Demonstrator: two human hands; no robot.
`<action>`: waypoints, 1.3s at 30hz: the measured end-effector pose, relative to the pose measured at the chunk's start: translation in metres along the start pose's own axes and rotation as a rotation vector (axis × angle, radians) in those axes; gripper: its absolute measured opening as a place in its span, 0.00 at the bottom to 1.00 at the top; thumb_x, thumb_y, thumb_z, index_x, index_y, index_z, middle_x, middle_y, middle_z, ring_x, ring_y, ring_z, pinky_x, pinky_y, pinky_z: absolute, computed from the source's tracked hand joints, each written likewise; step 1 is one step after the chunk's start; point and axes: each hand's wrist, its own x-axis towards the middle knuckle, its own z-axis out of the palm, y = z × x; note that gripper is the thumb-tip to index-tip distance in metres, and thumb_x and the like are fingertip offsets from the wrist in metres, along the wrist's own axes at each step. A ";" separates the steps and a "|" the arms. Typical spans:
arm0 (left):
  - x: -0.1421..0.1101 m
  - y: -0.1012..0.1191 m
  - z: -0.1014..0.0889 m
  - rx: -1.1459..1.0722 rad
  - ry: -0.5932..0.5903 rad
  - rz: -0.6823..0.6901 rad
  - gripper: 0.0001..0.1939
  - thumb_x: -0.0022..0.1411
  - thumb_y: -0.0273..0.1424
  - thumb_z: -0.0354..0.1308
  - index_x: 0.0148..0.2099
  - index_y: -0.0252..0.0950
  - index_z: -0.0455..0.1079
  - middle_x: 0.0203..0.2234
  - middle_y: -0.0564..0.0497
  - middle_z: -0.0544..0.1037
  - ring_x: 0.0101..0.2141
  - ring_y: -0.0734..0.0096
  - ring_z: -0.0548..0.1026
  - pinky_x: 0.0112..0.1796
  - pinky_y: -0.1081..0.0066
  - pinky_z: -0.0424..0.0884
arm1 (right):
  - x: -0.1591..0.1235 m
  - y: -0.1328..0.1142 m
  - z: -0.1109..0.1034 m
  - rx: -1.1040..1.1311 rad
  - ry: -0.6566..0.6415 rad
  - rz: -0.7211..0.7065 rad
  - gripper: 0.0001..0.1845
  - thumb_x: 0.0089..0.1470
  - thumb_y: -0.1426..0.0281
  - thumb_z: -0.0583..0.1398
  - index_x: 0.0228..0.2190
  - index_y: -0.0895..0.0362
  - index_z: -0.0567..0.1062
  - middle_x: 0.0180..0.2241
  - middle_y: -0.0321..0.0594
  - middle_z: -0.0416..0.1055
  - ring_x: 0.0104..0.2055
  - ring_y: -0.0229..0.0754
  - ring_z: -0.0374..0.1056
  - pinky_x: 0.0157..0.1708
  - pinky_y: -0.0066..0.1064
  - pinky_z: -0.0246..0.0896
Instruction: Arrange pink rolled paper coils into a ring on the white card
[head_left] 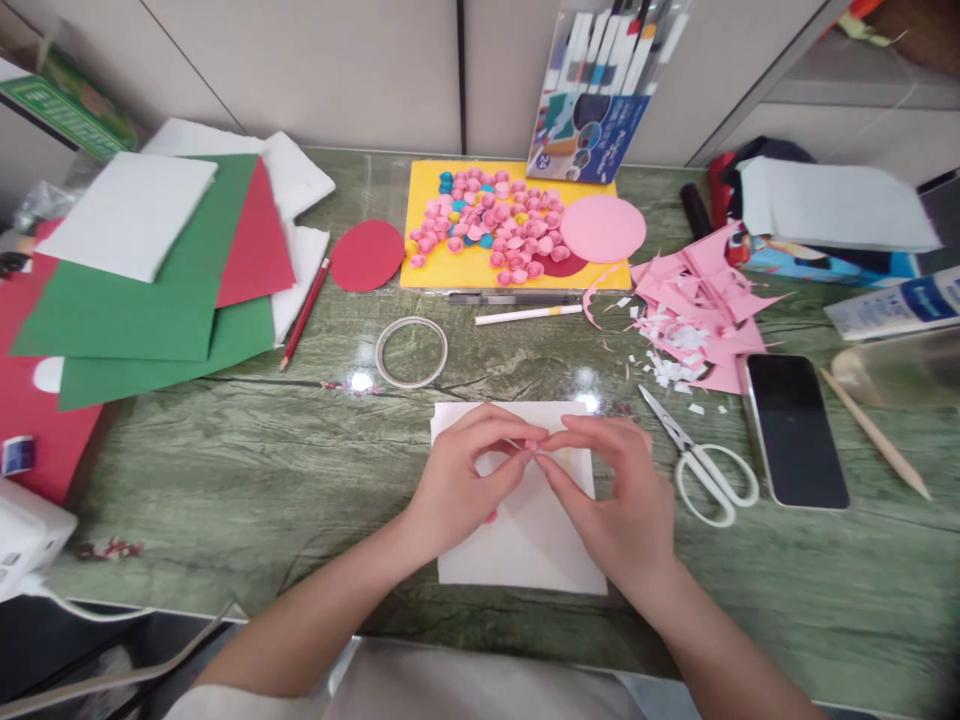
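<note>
Over a white sheet point(521, 560), my left hand point(472, 475) pinches a small pink piece point(532, 445) between thumb and forefinger. My right hand point(619, 490) meets it from the other side, its thumb and forefinger closed at the same piece. Fingertips cover most of the piece, so its exact shape is hidden. Another small reddish-pink bit point(491, 517) shows on the sheet beside my left hand. Scissors with white handles point(712, 480) lie to the right of my right hand. A tape roll point(380, 355) lies flat beyond my left hand.
Many small pink, blue and yellow curled pieces point(510, 215) sit on a yellow sheet point(442, 280). Pink paper scraps point(697, 290) and a phone point(799, 430) are right; green sheets point(127, 300) and a red pencil point(306, 313) left. A marker pack point(592, 130) stands behind.
</note>
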 end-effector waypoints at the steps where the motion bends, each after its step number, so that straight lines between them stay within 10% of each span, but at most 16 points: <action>1: 0.000 0.001 0.000 0.028 0.004 0.005 0.10 0.57 0.23 0.56 0.39 0.39 0.75 0.34 0.50 0.74 0.36 0.73 0.73 0.36 0.73 0.72 | 0.000 0.000 0.000 -0.004 0.003 -0.002 0.19 0.50 0.72 0.62 0.44 0.51 0.65 0.29 0.32 0.76 0.39 0.44 0.67 0.45 0.41 0.55; 39: 0.001 -0.002 0.003 -0.137 0.011 -0.074 0.07 0.55 0.25 0.57 0.37 0.37 0.75 0.33 0.49 0.73 0.36 0.71 0.73 0.36 0.72 0.73 | 0.003 0.002 0.001 0.049 -0.082 -0.029 0.18 0.50 0.74 0.59 0.44 0.50 0.65 0.29 0.33 0.72 0.36 0.42 0.67 0.42 0.40 0.59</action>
